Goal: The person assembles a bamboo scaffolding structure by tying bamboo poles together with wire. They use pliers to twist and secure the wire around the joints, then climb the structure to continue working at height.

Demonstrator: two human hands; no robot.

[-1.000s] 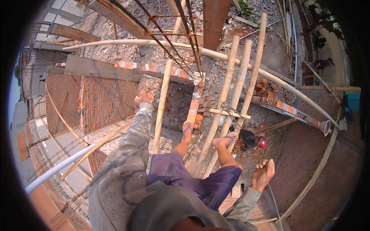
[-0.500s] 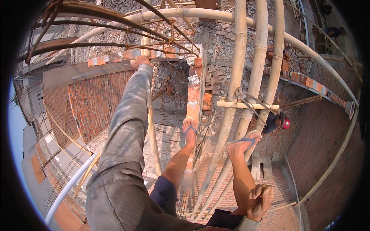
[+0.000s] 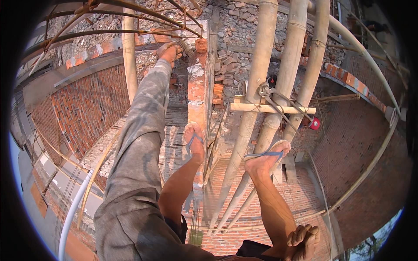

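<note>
My left hand (image 3: 170,53), at the end of a dusty grey sleeve, reaches forward beside a thin bundle of dark rods or wires (image 3: 187,50) near the top of a narrow brick wall (image 3: 197,89). Its fingers are bent but apart, with no grip visible; a bamboo pole (image 3: 129,52) stands left of it. At the lower right, my right hand (image 3: 303,240) is curled closed near my leg; what it holds, if anything, is hidden. My left sandalled foot (image 3: 193,137) rests on the wall, my right sandalled foot (image 3: 269,156) by the bamboo poles (image 3: 265,130).
A rusty rebar cage (image 3: 143,30) spans the upper left. A short wooden crosspiece (image 3: 272,108) is lashed over the poles with metal hooks. Far below lie rubble (image 3: 237,24) and brick walls (image 3: 87,113). Someone in a red cap (image 3: 314,124) is beneath the poles.
My left hand has let go of the bamboo pole and moved right, toward the brick wall's end. The whole view has shifted. My right hand stays curled.
</note>
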